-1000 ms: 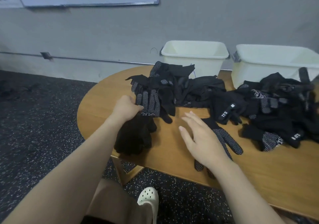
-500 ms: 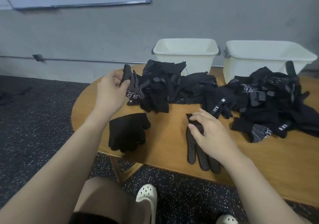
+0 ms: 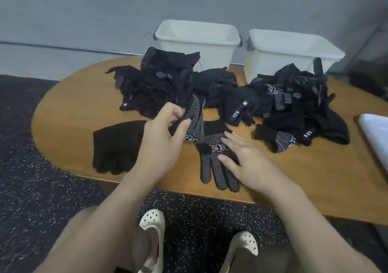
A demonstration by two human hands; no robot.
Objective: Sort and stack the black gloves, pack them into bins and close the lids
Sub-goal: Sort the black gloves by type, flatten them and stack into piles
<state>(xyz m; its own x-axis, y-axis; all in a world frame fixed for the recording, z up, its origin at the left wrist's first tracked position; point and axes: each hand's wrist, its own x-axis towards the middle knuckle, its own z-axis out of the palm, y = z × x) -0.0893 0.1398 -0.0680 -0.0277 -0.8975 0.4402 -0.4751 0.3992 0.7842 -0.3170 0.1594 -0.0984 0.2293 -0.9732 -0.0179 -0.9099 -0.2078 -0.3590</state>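
Note:
My left hand (image 3: 162, 134) pinches a dotted black glove (image 3: 194, 119) between thumb and fingers and holds it just above the table. My right hand (image 3: 243, 159) lies flat with straight fingers on another dotted glove (image 3: 214, 167) spread near the front edge. A plain black glove (image 3: 117, 144) lies flat to the left. Behind them sit two heaps of black gloves, one at the middle (image 3: 168, 81) and one at the right (image 3: 294, 102). Two white open bins (image 3: 197, 39) (image 3: 291, 52) stand at the back of the wooden table (image 3: 69, 108).
A white flat object (image 3: 375, 138) lies at the table's right edge, possibly a lid. The grey wall runs close behind the bins. Below the table's front edge are dark speckled floor and my two white clogs (image 3: 153, 226).
My left hand has carried a dotted glove from the left of the heap to the middle, over the flat glove. My right hand has flattened onto that glove. The camera has shifted left.

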